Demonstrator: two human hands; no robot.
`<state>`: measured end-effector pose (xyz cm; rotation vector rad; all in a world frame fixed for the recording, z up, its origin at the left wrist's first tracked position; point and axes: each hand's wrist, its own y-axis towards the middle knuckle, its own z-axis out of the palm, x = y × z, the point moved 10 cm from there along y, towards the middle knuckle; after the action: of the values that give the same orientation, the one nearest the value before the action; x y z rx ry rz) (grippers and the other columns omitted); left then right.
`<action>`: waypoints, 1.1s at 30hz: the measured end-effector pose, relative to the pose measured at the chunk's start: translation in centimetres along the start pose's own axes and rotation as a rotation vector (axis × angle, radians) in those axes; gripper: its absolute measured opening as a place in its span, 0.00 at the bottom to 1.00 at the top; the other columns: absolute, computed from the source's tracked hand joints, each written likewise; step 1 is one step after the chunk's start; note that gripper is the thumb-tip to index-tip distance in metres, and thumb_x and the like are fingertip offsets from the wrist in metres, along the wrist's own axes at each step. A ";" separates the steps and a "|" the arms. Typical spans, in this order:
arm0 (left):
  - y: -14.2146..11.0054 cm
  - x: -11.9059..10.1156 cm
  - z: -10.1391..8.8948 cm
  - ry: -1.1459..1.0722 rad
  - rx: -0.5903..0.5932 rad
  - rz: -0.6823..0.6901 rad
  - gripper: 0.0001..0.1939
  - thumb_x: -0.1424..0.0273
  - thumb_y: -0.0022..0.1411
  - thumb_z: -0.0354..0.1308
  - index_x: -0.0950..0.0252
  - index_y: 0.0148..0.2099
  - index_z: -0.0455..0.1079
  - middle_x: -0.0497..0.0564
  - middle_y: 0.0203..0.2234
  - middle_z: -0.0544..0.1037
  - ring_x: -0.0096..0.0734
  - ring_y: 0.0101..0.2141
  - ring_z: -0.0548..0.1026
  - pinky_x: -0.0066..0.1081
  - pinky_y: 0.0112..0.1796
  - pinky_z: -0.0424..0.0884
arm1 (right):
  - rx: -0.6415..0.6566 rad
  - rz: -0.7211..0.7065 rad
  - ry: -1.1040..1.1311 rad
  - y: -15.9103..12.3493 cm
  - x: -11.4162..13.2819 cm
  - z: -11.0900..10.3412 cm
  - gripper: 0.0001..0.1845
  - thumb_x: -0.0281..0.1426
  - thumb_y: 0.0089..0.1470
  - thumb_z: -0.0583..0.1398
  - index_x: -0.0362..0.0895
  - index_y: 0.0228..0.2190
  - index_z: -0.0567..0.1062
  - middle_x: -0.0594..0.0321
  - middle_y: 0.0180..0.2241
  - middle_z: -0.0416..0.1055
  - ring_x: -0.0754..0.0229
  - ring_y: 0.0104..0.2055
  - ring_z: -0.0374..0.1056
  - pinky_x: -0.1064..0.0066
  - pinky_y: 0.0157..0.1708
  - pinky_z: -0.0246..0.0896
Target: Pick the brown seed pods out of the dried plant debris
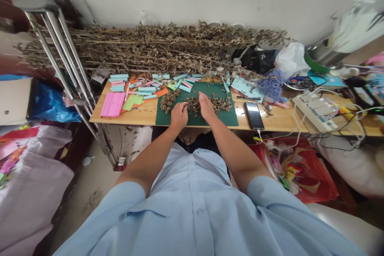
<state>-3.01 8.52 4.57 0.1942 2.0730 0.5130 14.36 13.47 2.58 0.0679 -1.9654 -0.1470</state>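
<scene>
My left hand is closed with curled fingers at the left end of a strip of crumbled dried leaves; whatever it may hold is hidden. My right hand stands on edge with its fingers stretched out, in among the leaves, and more of them lie on its right side. Under both hands is a green mat at the front edge of the wooden table. Left of my left hand sits a heap of rounded dried clumps on the mat.
Bundles of dried stalks line the wall. Blue and pink paper rolls and pink paper lie to the left. Rightward are a phone, purple string and a power strip with cables. Metal crutches lean at the left.
</scene>
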 end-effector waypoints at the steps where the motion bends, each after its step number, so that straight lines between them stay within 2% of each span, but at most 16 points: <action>1: 0.0 0.0 -0.1 0.000 -0.002 0.000 0.11 0.72 0.71 0.52 0.65 0.49 0.75 0.56 0.41 0.80 0.36 0.46 0.77 0.37 0.51 0.73 | 0.011 0.004 -0.034 0.0 0.2 0.8 0.44 0.63 0.62 0.45 0.45 0.61 0.71 0.52 0.66 0.64 0.50 0.70 0.57 0.51 0.72 0.45; 5: 0.0 0.2 -0.4 0.003 -0.010 -0.015 0.12 0.71 0.71 0.51 0.64 0.49 0.74 0.56 0.42 0.80 0.37 0.46 0.77 0.38 0.52 0.73 | 0.037 -0.062 -0.072 -0.2 1.8 3.0 0.39 0.57 0.66 0.44 0.44 0.61 0.70 0.51 0.67 0.62 0.52 0.71 0.55 0.51 0.71 0.47; 8: 0.0 0.2 -0.4 0.003 -0.008 -0.015 0.12 0.71 0.70 0.51 0.64 0.49 0.74 0.56 0.41 0.80 0.36 0.46 0.77 0.38 0.51 0.73 | 0.028 -0.153 -0.072 -0.7 3.4 2.8 0.34 0.53 0.68 0.45 0.46 0.61 0.70 0.54 0.67 0.62 0.54 0.70 0.56 0.53 0.71 0.48; 11: -0.1 0.3 -0.4 0.004 -0.005 -0.016 0.12 0.70 0.71 0.51 0.64 0.50 0.74 0.56 0.41 0.80 0.36 0.46 0.77 0.38 0.51 0.74 | -0.024 -0.201 -0.131 -1.5 4.1 0.7 0.30 0.49 0.69 0.46 0.48 0.61 0.70 0.57 0.67 0.62 0.55 0.70 0.56 0.55 0.70 0.50; 14: -0.2 0.5 -0.3 0.004 -0.003 -0.032 0.13 0.68 0.71 0.51 0.63 0.50 0.75 0.56 0.41 0.80 0.36 0.45 0.78 0.37 0.50 0.74 | -0.065 -0.203 -0.271 -2.5 3.3 -2.2 0.26 0.44 0.69 0.47 0.48 0.60 0.71 0.55 0.65 0.66 0.54 0.67 0.61 0.54 0.68 0.55; 17: -0.2 0.5 -0.2 -0.003 -0.001 -0.037 0.12 0.68 0.71 0.52 0.64 0.50 0.75 0.55 0.41 0.79 0.36 0.45 0.78 0.36 0.50 0.74 | -0.138 -0.237 -0.469 -3.9 2.5 -5.6 0.23 0.39 0.65 0.54 0.45 0.57 0.74 0.51 0.60 0.70 0.48 0.63 0.63 0.49 0.65 0.57; 18: -0.2 0.4 -0.2 -0.004 0.001 -0.035 0.12 0.69 0.71 0.52 0.64 0.50 0.75 0.55 0.40 0.79 0.35 0.44 0.78 0.36 0.50 0.74 | -0.117 -0.261 -0.539 -4.4 2.2 -6.1 0.23 0.38 0.63 0.58 0.45 0.56 0.75 0.50 0.60 0.70 0.46 0.63 0.63 0.47 0.65 0.57; 21: -0.2 0.0 -0.1 0.000 0.022 -0.031 0.11 0.70 0.70 0.53 0.64 0.49 0.75 0.55 0.39 0.79 0.35 0.43 0.77 0.36 0.49 0.74 | 0.019 -0.319 -0.696 -5.1 1.2 -6.2 0.21 0.36 0.58 0.62 0.47 0.53 0.78 0.53 0.59 0.71 0.41 0.64 0.60 0.42 0.63 0.56; 23: -0.2 -0.2 0.1 0.008 0.043 -0.026 0.11 0.70 0.70 0.53 0.63 0.48 0.75 0.54 0.40 0.79 0.35 0.43 0.77 0.36 0.49 0.74 | 0.050 -0.335 -0.733 -5.3 0.7 -6.4 0.18 0.34 0.59 0.62 0.47 0.50 0.80 0.54 0.57 0.74 0.41 0.65 0.59 0.40 0.62 0.55; 29: -0.3 -0.3 0.0 0.015 0.041 -0.015 0.10 0.70 0.70 0.53 0.64 0.48 0.75 0.54 0.39 0.79 0.35 0.42 0.77 0.35 0.48 0.74 | -0.064 -0.375 -0.662 -5.0 0.5 -8.6 0.15 0.32 0.62 0.57 0.46 0.46 0.81 0.54 0.53 0.77 0.46 0.59 0.67 0.44 0.61 0.59; 33: -0.3 -0.3 0.1 0.015 0.051 -0.012 0.10 0.70 0.70 0.54 0.63 0.48 0.75 0.54 0.39 0.80 0.35 0.42 0.77 0.35 0.47 0.74 | -0.122 -0.286 -0.655 -5.4 0.1 -9.7 0.17 0.32 0.63 0.54 0.46 0.46 0.81 0.52 0.46 0.79 0.47 0.51 0.71 0.49 0.55 0.66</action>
<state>-2.73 8.22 4.63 0.2080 2.1020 0.4559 23.09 7.46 5.66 0.2463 -2.5852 -0.5303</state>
